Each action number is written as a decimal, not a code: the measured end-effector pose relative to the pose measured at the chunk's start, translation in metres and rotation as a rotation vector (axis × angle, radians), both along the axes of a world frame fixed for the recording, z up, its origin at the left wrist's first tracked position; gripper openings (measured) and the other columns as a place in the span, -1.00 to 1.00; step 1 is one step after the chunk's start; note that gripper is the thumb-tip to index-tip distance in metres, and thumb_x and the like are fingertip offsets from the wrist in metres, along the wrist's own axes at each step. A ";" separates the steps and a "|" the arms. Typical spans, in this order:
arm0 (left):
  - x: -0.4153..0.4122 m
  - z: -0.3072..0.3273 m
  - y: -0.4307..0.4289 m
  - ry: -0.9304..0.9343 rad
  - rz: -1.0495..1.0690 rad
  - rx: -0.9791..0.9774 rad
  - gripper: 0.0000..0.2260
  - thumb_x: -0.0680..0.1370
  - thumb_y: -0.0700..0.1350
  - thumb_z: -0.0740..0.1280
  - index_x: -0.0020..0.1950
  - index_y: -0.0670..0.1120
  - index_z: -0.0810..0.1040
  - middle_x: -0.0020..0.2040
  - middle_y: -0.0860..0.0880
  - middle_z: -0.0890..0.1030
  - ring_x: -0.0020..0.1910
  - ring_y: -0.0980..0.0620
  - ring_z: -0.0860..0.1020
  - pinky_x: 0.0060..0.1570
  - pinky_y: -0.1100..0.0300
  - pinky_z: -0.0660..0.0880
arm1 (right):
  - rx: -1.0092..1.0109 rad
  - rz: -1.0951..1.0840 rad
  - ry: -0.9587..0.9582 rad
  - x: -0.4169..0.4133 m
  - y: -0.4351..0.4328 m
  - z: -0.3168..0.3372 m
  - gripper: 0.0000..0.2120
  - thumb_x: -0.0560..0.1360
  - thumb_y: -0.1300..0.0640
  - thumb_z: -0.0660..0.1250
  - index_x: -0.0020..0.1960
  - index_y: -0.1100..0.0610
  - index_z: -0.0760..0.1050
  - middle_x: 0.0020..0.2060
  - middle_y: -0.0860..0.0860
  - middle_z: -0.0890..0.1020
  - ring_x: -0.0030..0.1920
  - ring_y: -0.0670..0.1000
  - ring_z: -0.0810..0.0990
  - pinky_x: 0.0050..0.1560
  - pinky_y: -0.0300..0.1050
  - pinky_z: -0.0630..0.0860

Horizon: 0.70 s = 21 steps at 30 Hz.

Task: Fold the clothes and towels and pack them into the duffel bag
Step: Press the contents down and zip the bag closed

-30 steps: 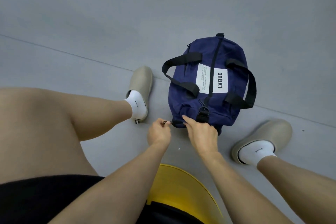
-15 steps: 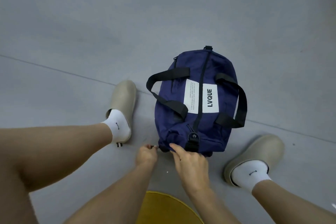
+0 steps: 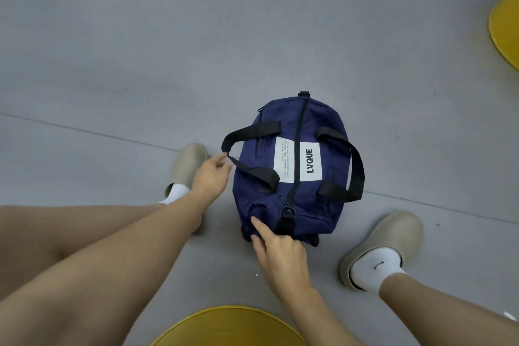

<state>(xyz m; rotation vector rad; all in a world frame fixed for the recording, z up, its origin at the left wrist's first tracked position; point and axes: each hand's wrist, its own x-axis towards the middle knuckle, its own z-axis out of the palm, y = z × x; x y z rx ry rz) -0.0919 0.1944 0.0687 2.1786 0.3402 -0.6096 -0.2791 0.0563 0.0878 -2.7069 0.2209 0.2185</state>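
So the duffel bag [image 3: 331,168] sits on the floor [image 3: 140,64] right between your feet. Its long axis points pretty much straight away from you, leaning a touch to the right at the far end. The zipper [image 3: 299,135] along the top looks closed the whole way and there's no loose clothing or towels anywhere in view, so my guess is the packing is done and all that's left is grabbing it.

The bit that matters is that the two carry loops flop out to either side. The left handle [image 3: 247,132] droops toward your left hand [image 3: 212,177], which is just beside the bag's left flank. Its fingertips are right at the bend of that strap. Its fingers are loosely curled with the thumb apart, and I can't tell if they actually touch the webbing yet, but nothing is gripped. The right handle [image 3: 358,166] hangs off the far side, well away from either hand.

Your right hand [image 3: 280,253] is at the near end of the bag, mostly open. The index finger is straight and resting on the fabric just left of the end buckle [image 3: 288,212], and the other fingers are down at the bottom edge. It isn't holding anything either. The left hand is clearly closer to a handle, so it'd probably go first.
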 end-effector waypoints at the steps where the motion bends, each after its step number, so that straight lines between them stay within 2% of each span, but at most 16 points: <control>1: 0.004 0.012 -0.007 -0.076 -0.055 0.015 -0.62 0.64 0.03 0.27 0.46 0.04 0.46 0.19 -0.01 0.60 0.19 -0.05 0.57 0.30 0.00 0.46 | 0.046 -0.006 -0.028 0.002 -0.002 0.004 -0.58 0.60 -0.18 0.16 0.45 -0.24 0.35 -0.41 0.03 0.64 -0.42 0.13 0.61 -0.40 -0.01 0.51; 3: 0.009 0.036 -0.027 -0.189 -0.186 0.026 -0.61 0.64 0.07 0.24 0.47 0.10 0.44 0.21 0.05 0.60 0.18 0.02 0.57 0.27 0.02 0.48 | 0.112 -0.063 -0.088 0.012 -0.010 0.021 -0.50 0.60 -0.25 -0.05 0.52 -0.26 0.23 -0.38 -0.01 0.65 -0.38 0.09 0.60 -0.32 0.03 0.56; 4: 0.009 0.045 -0.038 -0.228 -0.250 0.026 -0.61 0.64 0.07 0.23 0.47 0.11 0.44 0.23 0.07 0.60 0.19 0.04 0.57 0.27 0.02 0.48 | 0.160 -0.112 -0.122 0.019 -0.018 0.031 -0.48 0.59 -0.26 -0.08 0.52 -0.26 0.23 -0.39 -0.02 0.63 -0.37 0.06 0.59 -0.30 0.04 0.56; 6: 0.007 0.056 -0.061 -0.299 -0.351 0.027 -0.63 0.64 0.06 0.24 0.46 0.12 0.46 0.25 0.08 0.61 0.22 0.06 0.56 0.31 0.05 0.46 | 0.242 -0.225 -0.181 0.035 -0.043 0.043 -0.52 0.61 -0.23 -0.03 0.49 -0.24 0.31 -0.37 -0.04 0.63 -0.34 0.05 0.58 -0.23 0.05 0.55; 9: -0.008 0.063 -0.098 -0.388 -0.521 0.066 -0.63 0.63 0.02 0.29 0.45 0.07 0.48 0.33 0.06 0.58 0.32 0.06 0.50 0.31 0.21 0.36 | 0.281 -0.395 -0.200 0.053 -0.094 0.048 -0.58 0.63 -0.14 0.08 0.47 -0.24 0.36 -0.30 -0.01 0.66 -0.23 0.12 0.60 -0.11 0.07 0.56; 13: -0.036 0.064 -0.158 -0.422 -0.763 0.058 -0.58 0.58 0.05 0.36 0.44 0.06 0.48 0.30 0.03 0.57 0.27 0.00 0.51 0.24 0.15 0.40 | 0.209 -0.528 -0.177 0.051 -0.159 0.030 -0.61 0.65 -0.07 0.12 0.46 -0.17 0.40 -0.26 0.02 0.68 -0.15 0.17 0.61 -0.01 0.09 0.55; 16: -0.053 0.052 -0.200 -0.401 -1.040 0.240 -0.45 0.55 0.08 0.40 0.52 0.07 0.35 0.22 -0.03 0.57 0.23 -0.09 0.50 0.24 -0.01 0.43 | 0.145 -0.535 -0.162 0.039 -0.195 0.019 -0.64 0.66 -0.02 0.13 0.42 -0.11 0.47 -0.22 0.08 0.68 -0.14 0.23 0.61 -0.08 0.05 0.51; 18: -0.059 0.039 -0.213 -0.407 -1.169 0.411 -0.40 0.54 0.08 0.40 0.55 0.07 0.29 0.21 -0.03 0.57 0.23 -0.12 0.48 0.25 -0.03 0.40 | 0.123 -0.520 -0.144 0.031 -0.209 0.013 -0.67 0.66 0.00 0.14 0.37 -0.08 0.51 -0.16 0.10 0.70 -0.10 0.24 0.61 -0.08 0.03 0.48; 21: -0.063 0.023 -0.211 -0.447 -1.197 0.535 -0.51 0.56 -0.05 0.35 0.47 0.07 0.36 0.15 -0.01 0.61 0.20 -0.12 0.47 0.25 -0.02 0.34 | 0.151 -0.548 -0.125 0.026 -0.217 0.001 -0.69 0.65 0.01 0.15 0.32 -0.08 0.54 -0.11 0.08 0.71 -0.05 0.24 0.62 -0.02 0.06 0.52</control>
